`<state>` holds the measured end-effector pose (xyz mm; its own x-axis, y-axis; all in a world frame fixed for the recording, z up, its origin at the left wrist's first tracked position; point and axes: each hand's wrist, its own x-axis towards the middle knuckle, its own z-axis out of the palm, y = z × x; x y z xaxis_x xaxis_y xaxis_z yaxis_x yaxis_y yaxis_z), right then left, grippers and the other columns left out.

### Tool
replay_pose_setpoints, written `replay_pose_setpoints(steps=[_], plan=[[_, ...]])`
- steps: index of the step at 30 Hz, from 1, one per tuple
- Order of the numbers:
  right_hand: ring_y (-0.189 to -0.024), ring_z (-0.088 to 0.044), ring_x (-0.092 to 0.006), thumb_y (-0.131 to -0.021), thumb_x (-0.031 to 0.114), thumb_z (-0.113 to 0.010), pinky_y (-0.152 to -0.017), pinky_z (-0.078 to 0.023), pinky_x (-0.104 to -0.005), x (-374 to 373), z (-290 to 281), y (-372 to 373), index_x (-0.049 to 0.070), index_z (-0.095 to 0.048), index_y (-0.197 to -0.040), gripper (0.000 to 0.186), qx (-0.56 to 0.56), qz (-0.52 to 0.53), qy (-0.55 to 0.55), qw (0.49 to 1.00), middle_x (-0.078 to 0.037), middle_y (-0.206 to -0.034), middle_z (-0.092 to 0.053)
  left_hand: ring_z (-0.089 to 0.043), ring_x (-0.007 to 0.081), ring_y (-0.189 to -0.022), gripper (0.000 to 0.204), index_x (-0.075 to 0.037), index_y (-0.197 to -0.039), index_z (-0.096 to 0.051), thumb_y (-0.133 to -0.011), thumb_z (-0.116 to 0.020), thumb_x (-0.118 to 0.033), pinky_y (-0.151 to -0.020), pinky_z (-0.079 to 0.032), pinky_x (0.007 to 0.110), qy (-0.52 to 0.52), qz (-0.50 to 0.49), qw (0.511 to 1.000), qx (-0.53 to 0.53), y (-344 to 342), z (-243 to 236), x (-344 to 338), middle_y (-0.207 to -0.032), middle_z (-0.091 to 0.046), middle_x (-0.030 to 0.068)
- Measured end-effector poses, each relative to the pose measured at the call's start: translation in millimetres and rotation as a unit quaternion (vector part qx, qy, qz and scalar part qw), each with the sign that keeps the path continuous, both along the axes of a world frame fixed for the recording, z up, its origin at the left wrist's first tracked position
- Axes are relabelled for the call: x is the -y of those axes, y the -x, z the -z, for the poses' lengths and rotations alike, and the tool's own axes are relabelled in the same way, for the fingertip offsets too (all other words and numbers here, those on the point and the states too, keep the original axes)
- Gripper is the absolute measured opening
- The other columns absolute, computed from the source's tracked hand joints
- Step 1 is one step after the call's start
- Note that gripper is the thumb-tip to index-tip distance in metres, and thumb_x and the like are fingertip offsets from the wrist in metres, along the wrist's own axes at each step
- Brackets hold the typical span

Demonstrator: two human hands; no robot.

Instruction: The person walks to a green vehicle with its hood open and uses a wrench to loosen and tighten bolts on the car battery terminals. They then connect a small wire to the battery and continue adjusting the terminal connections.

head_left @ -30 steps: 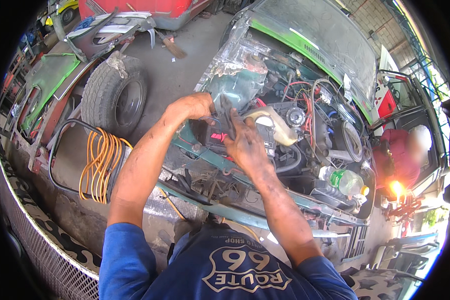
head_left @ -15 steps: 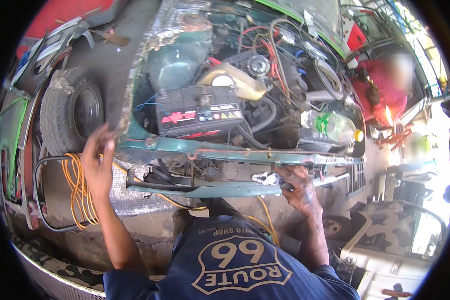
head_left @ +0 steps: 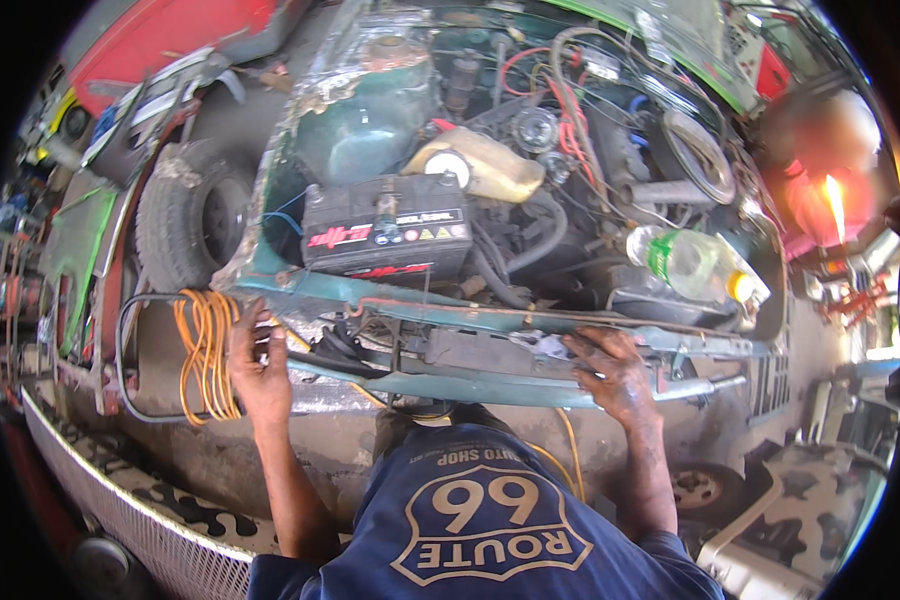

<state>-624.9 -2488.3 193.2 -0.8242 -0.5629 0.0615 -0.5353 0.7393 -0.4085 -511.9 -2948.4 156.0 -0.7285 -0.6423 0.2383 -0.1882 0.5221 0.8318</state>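
My left hand [head_left: 263,355] is at the left end of the car's front crossmember, its bent fingers apart, with no held object visible. My right hand [head_left: 610,365] has its fingers curled over the green metal crossmember [head_left: 465,385] at the right, beside a small pale crumpled item [head_left: 550,344]. Behind this rail lies the open engine bay with a black battery [head_left: 390,247], a beige plastic tank [head_left: 490,165], hoses, wires and a clear plastic bottle [head_left: 685,262] with a green label, lying on its side.
A coiled orange cord [head_left: 202,355] and a loose tyre [head_left: 175,225] are left of the car. A person in red [head_left: 810,200] is at the right beside a bright flame [head_left: 832,210]. A camouflage-painted vehicle [head_left: 790,500] stands at lower right.
Both hands left the battery area for the front crossmember, the right moving down and rightward. Since half a second ago my left hand has moved down and right. The view has shifted too.
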Motion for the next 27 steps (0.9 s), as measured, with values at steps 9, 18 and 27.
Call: replay_pose_setpoints(steps=[9,18,27], plan=[[-0.143,-0.045,-0.0354,-0.069,0.015,-0.093,-0.123,-0.032,-0.0578,-9.3,13.4,-6.7,0.021,-0.065,-0.147,0.083,0.000,0.013,-0.072,0.997,-0.009,-0.149,-0.056,-0.068,0.0156,-0.089,0.047,-0.003,-0.137,-0.065,-0.092,-0.070,0.006,-0.074,-0.055,0.029,0.023,-0.024,0.999,0.017,-15.9,-4.4,-0.3,-0.119,-0.067,0.0098],[-0.127,-0.059,-0.0372,-0.082,0.014,-0.086,-0.114,-0.045,-0.0526,63.7,-7.3,-38.9,0.013,-0.068,-0.142,0.063,-0.002,0.123,0.126,0.984,-0.016,-0.130,-0.068,-0.072,0.0158,-0.092,0.041,-0.001,-0.131,-0.063,-0.092,-0.075,0.004,-0.081,-0.058,0.031,-0.110,0.054,0.992,-0.019,-10.8,28.9,29.3,-0.114,-0.076,0.0111],[-0.114,-0.067,-0.0327,-0.088,0.013,-0.080,-0.099,-0.057,-0.0456,187.4,10.5,-26.0,0.022,-0.063,-0.149,0.064,0.006,-0.098,0.030,0.995,-0.010,-0.119,-0.069,-0.074,0.0253,-0.086,0.017,-0.001,-0.105,-0.075,-0.088,-0.077,0.002,-0.078,-0.057,0.035,0.014,0.129,0.992,0.005,11.5,19.0,33.9,-0.099,-0.076,0.0136]])
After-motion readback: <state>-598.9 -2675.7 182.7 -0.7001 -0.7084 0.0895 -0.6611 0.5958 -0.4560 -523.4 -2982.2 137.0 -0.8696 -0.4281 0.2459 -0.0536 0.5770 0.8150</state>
